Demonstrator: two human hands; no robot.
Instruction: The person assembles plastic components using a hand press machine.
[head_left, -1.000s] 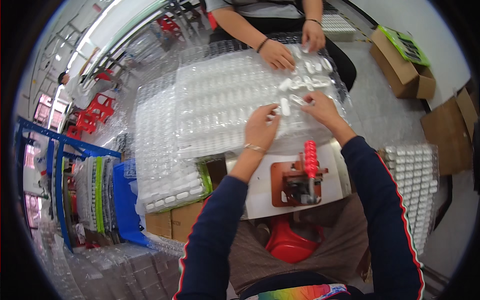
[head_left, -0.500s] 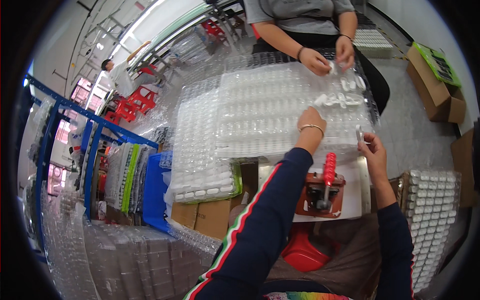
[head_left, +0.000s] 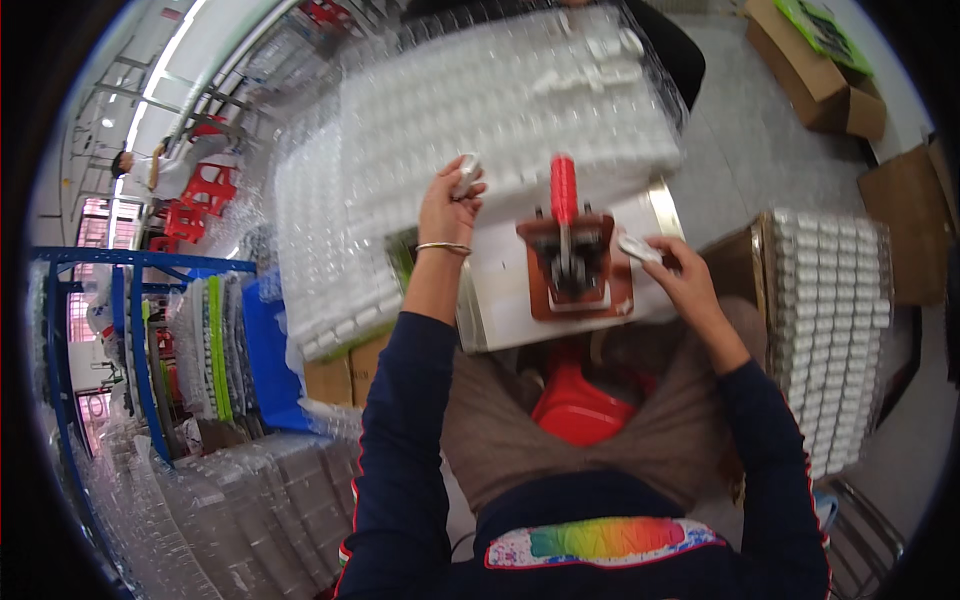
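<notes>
My left hand (head_left: 448, 208) is raised left of the press and grips a small white plastic piece (head_left: 467, 174) between thumb and fingers. On the other side, my right hand (head_left: 686, 277) pinches a white oblong plastic piece (head_left: 637, 247) by one end, close to the press's right edge. Between the hands stands a hand press (head_left: 566, 286) with a reddish-brown body and a red lever handle (head_left: 563, 190) pointing away from me. It rests on a white board (head_left: 490, 290). Beyond lie clear blister trays (head_left: 480, 110) full of white pieces, with loose white pieces (head_left: 600, 75) on top.
Stacked trays of white pieces (head_left: 830, 330) stand at the right, near cardboard boxes (head_left: 815, 70). A blue bin (head_left: 275, 360) and a blue metal rack (head_left: 140, 360) are on the left. A red stool (head_left: 582, 405) sits below the board. Another person (head_left: 175, 172) is far left.
My left hand has come back from the trays and now holds a white piece. My right hand has drawn nearer the press with its piece. The view has tilted down toward my lap.
</notes>
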